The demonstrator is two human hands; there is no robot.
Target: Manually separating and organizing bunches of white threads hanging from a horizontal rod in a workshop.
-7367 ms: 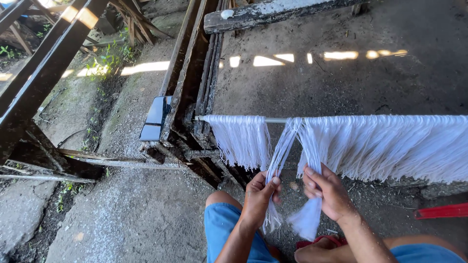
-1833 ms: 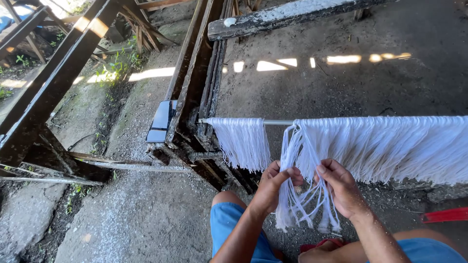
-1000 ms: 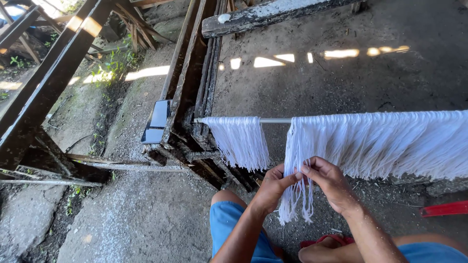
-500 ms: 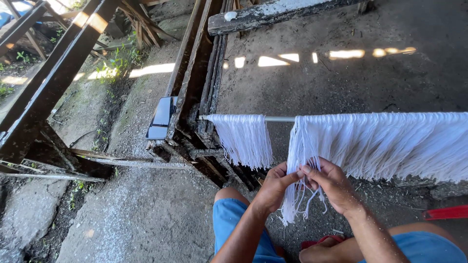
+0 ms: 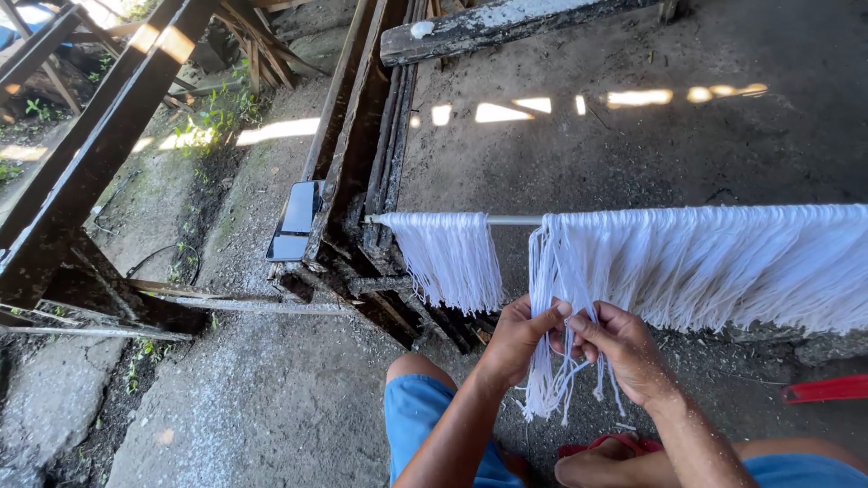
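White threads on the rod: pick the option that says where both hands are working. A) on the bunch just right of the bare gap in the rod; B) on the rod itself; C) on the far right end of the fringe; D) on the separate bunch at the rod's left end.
A: the left hand and right hand pinch the thread bunch hanging just right of the bare stretch of rod; the separate left bunch hangs untouched.

Dark timber frame (image 5: 357,136), perhaps a phone (image 5: 294,221) leaning there

A dark-screened phone (image 5: 296,220) (flat, rectangular) leans against the wooden frame (image 5: 357,145).
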